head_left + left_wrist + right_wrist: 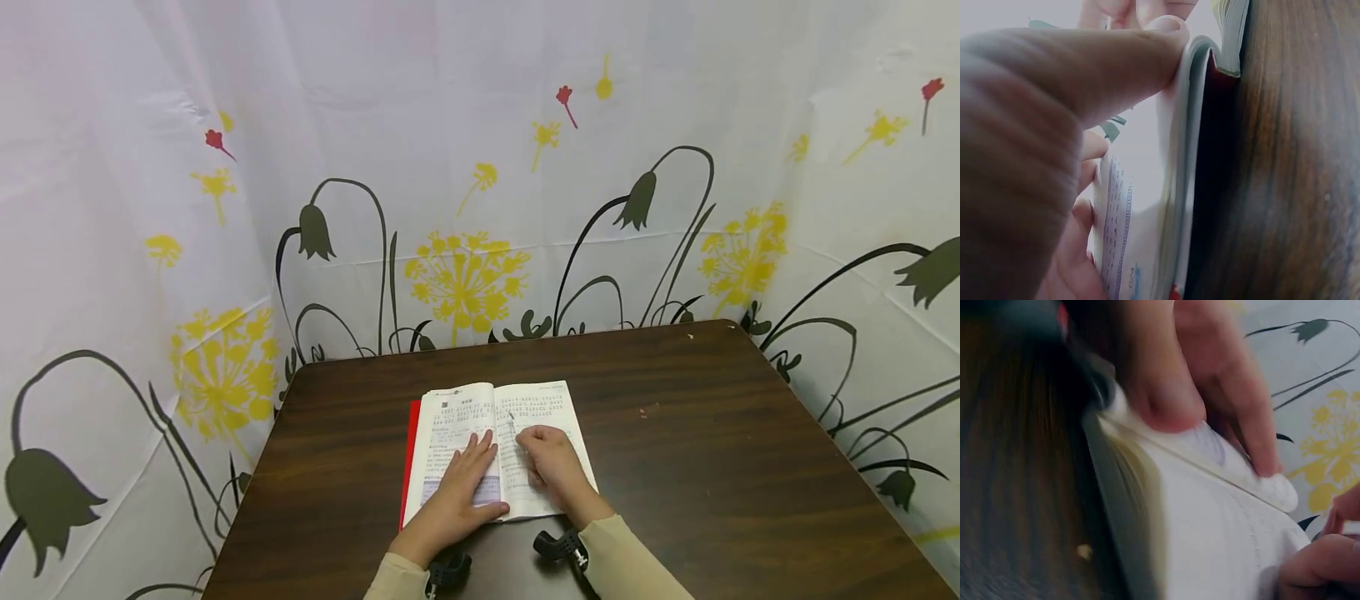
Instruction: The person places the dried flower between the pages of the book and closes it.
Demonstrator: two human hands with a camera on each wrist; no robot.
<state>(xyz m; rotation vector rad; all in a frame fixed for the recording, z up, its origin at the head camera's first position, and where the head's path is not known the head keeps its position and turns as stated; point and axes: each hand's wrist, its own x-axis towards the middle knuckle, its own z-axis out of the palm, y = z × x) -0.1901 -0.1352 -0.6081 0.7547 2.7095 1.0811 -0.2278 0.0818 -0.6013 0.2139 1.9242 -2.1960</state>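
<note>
An open book (461, 417) with printed pages lies on the table, a red cover edge showing along its left side. Spread over the left page, my left hand (467, 479) presses down with straight fingers, its thumb across the gutter near the bottom edge. In the left wrist view that thumb (1129, 59) rests on the bent pages by the spine. My right hand (553, 460) is on the right page (558, 408), fingers curled in, knuckles toward the gutter. The right wrist view shows its curled fingers (1322, 565) against the page, with nothing seen between them.
The dark wood table (712, 450) extends around the book on both sides. Behind it hangs a white curtain (480, 100) printed with flowers. Small pale specks (648, 410) lie on the tabletop right of the book. Both wrists wear black camera mounts (558, 546).
</note>
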